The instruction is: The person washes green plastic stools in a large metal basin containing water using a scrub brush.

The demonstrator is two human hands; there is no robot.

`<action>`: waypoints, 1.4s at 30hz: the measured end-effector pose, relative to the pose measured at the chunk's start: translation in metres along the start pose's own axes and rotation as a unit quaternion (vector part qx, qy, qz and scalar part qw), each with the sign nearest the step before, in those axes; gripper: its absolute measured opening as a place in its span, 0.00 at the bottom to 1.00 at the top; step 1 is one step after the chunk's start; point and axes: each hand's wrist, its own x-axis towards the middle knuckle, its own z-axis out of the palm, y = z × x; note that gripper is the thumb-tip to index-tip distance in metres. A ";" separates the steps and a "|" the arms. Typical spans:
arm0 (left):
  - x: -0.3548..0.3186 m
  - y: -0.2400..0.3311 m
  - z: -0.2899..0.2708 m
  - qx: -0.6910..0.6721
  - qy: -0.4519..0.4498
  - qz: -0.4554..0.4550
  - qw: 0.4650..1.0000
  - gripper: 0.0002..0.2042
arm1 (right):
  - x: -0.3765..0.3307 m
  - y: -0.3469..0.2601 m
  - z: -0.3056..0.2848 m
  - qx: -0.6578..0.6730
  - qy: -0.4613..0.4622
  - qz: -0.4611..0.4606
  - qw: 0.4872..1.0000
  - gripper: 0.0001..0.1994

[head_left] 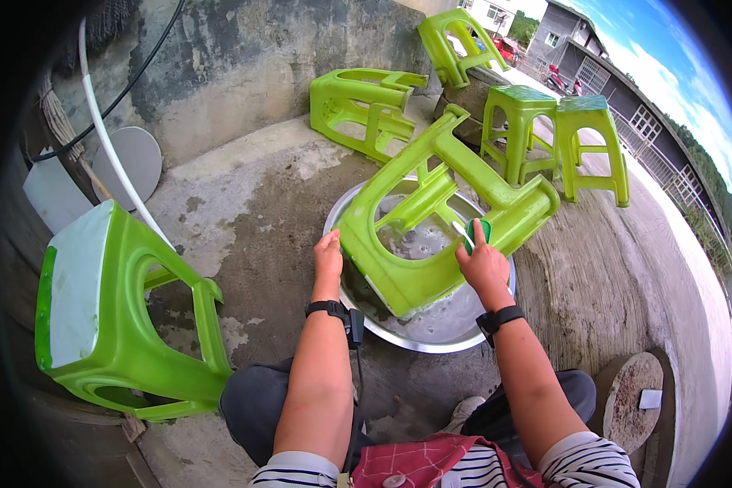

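A green plastic stool (398, 281) lies tilted on its side over a wide metal basin (431, 348) holding cloudy, sudsy water. At the stool's left edge, by its seat end, my left hand (328, 259) grips it with the fingers partly hidden behind the rim. My right hand (486, 268) is closed around a small green and white scrub brush (480, 230), index finger stretched along its top. The brush rests against the stool's right side, near a leg. Its bristles are hidden from view.
A green stool with a pale seat (130, 301) stands tilted at my left. Beyond the basin are an overturned stool (366, 102), another on a stone block (455, 41), and two upright stools (522, 106). A round slab (633, 398) lies at right; a concrete wall (244, 73) rises behind.
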 end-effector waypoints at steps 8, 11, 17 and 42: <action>-0.016 0.009 0.001 -0.213 -0.040 -0.123 0.968 0.36 | -0.060 -0.107 0.077 -0.010 -0.089 -0.119 0.989 0.37; -0.018 0.009 -0.008 -0.260 -0.041 -0.150 0.953 0.41 | -0.032 -0.126 0.078 -0.015 -0.100 -0.160 0.982 0.36; -0.018 -0.016 -0.001 -0.300 -0.051 -0.193 0.933 0.46 | -0.066 -0.051 0.034 -0.144 -0.102 -0.251 0.952 0.34; -0.025 0.046 0.077 0.301 -0.107 0.244 0.916 0.32 | -0.064 0.161 0.035 -0.020 -0.301 0.015 0.953 0.33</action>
